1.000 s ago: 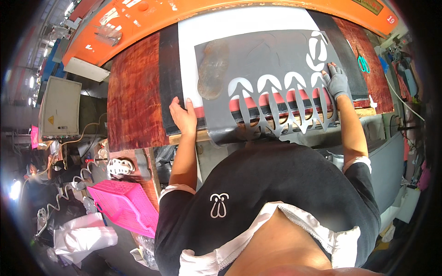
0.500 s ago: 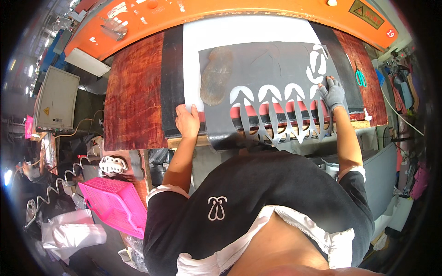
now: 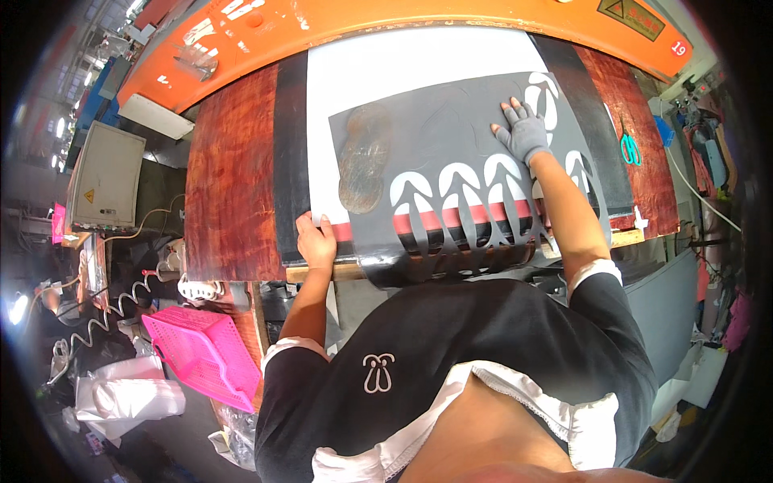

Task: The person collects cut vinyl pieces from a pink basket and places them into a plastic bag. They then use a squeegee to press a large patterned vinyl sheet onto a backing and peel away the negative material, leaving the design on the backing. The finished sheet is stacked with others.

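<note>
A grey flexible sheet with flip-flop-strap-shaped cut-outs lies over a white board. White, red and black show through its cut-outs, and its near end curves down over the table's front edge. A brown sole-shaped patch marks its left part. My right hand, in a grey fingertip-less glove, lies on the sheet with fingers spread, beside the far right cut-out. At the board's near left edge my left hand is bare, its fingers curled at the edge and its thumb on top; the fingers' undersides are hidden.
An orange machine beam spans the far side. Reddish wooden table boards flank the work, with teal-handled scissors on the right one. At lower left are a pink basket and white plastic bags. A grey cabinet stands far left.
The white board and grey sheet have slid toward me and slightly left, my left hand moving along at the edge. My right hand has shifted left and farther in over the sheet.
</note>
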The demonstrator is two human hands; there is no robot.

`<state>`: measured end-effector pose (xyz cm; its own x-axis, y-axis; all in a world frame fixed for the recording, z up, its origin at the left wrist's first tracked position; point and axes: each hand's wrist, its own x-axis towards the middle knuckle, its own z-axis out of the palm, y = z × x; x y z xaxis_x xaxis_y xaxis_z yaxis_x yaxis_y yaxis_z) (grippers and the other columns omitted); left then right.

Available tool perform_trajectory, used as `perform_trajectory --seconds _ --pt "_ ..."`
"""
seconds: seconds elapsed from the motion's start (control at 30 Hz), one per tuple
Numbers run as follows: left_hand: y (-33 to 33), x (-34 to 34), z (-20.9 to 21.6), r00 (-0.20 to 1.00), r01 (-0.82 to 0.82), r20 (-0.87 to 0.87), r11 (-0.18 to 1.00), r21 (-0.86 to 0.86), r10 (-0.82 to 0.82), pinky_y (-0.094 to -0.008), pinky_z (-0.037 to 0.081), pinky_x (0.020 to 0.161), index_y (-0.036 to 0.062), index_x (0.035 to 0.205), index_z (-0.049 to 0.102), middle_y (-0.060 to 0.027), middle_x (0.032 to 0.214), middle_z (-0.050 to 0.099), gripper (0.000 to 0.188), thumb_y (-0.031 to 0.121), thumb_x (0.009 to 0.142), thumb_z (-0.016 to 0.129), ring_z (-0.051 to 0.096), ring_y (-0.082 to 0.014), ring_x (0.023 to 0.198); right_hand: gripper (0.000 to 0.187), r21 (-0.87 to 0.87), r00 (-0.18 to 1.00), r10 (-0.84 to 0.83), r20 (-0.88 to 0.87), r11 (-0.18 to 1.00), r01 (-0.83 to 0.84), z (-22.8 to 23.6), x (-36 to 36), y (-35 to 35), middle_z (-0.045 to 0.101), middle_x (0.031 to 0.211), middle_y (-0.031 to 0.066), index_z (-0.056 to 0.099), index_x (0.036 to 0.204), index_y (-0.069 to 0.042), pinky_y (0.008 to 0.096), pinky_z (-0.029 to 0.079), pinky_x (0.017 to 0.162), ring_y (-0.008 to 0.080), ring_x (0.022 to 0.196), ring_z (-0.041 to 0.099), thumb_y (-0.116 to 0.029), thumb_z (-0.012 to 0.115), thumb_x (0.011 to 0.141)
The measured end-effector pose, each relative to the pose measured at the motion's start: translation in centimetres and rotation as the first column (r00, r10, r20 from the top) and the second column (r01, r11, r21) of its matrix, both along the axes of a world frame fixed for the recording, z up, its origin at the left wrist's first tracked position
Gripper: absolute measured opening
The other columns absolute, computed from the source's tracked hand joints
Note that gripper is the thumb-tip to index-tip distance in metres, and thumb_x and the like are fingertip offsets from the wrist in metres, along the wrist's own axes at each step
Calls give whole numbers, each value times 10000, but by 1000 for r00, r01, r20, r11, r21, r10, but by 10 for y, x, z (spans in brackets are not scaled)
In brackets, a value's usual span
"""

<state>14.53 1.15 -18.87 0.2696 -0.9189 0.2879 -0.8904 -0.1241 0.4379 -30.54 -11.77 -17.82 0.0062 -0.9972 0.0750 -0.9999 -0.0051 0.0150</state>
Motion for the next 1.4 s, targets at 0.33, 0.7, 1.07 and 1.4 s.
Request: perform_trajectory --seconds 0.33,0.7,1.07,1.4 --pt "1 1 8 998 49 -42 996 -71 -52 -439 390 829 -1 1050 483 -187 1022 529 362 237 799 590 507 -362 983 635 72 976 -218 -17 973 219 1 -15 -45 310 1436 45 383 1353 -205 454 239 1034 254 1299 299 -590 362 847" --pt "-73 -113 48 940 341 -125 905 255 -319 -427 242 1051 65 1371 254 -254 1415 188 905 261 642 754 258 -396 1280 633 20 968 -246 -59 969 247 -12 -16 -43 321 1425 50 373 1356 -187 453 258 1028 266 1280 311 -570 374 852" --pt "-67 -146 36 944 262 -158 949 -178 -290 -463 320 981 32 1283 371 -260 1354 290 775 153 612 739 351 -424 1186 637 20 967 -249 -49 968 250 -3 -10 -37 319 1426 32 372 1355 -198 454 262 1020 242 1257 328 -586 361 851" --pt "-51 -149 30 969 174 -116 935 -309 -219 -449 347 963 7 1214 413 -233 1242 396 703 143 611 747 401 -398 1146 640 -17 966 -254 -50 967 253 -5 -12 -36 341 1414 18 386 1347 -210 439 289 1002 235 1246 345 -602 363 841"
